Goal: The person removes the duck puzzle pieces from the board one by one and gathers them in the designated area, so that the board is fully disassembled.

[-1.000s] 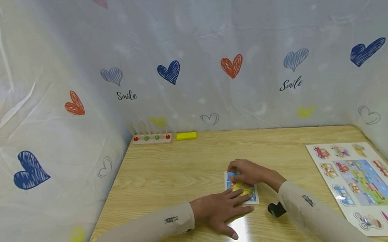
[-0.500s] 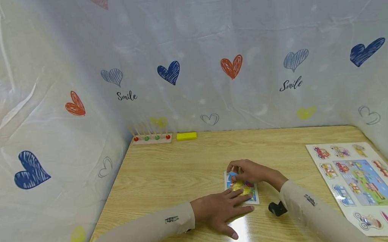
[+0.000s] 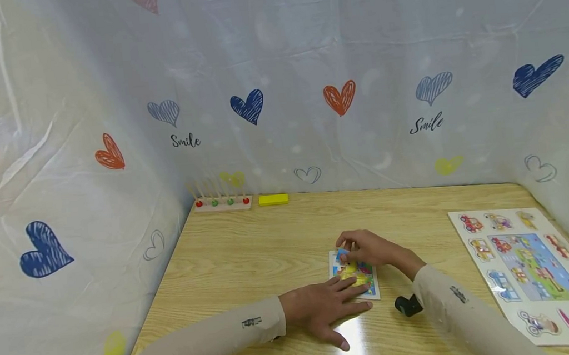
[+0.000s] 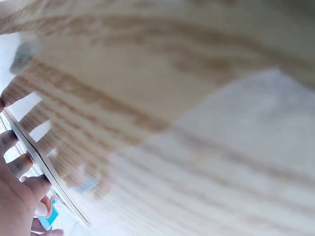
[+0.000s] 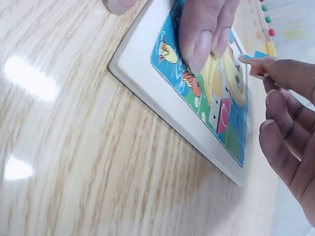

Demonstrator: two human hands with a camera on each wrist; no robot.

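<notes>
A small picture puzzle with a white border (image 5: 139,73) lies on the wooden table, showing a yellow figure and fish on blue. My left hand (image 3: 325,311) rests spread on its lower part, fingers straight; in the right wrist view two of its fingertips (image 5: 203,46) press on the picture. At the puzzle's upper left, my right hand (image 3: 366,248) pinches a blue and orange puzzle piece (image 5: 257,67) between thumb and finger, tilted and raised off the board. In the left wrist view the piece (image 4: 48,217) shows as a blue patch by the fingers.
A large vehicle puzzle board (image 3: 484,287) lies at the right. A black object (image 3: 408,306) sits beside my right sleeve. Along the back left edge stand a peg rack with red and green beads (image 3: 223,204) and a yellow block (image 3: 273,199). Heart-printed sheets enclose the table.
My right hand has lifted slightly, and the piece pinched in it has come up from the puzzle's upper left corner. My left hand has stayed in place.
</notes>
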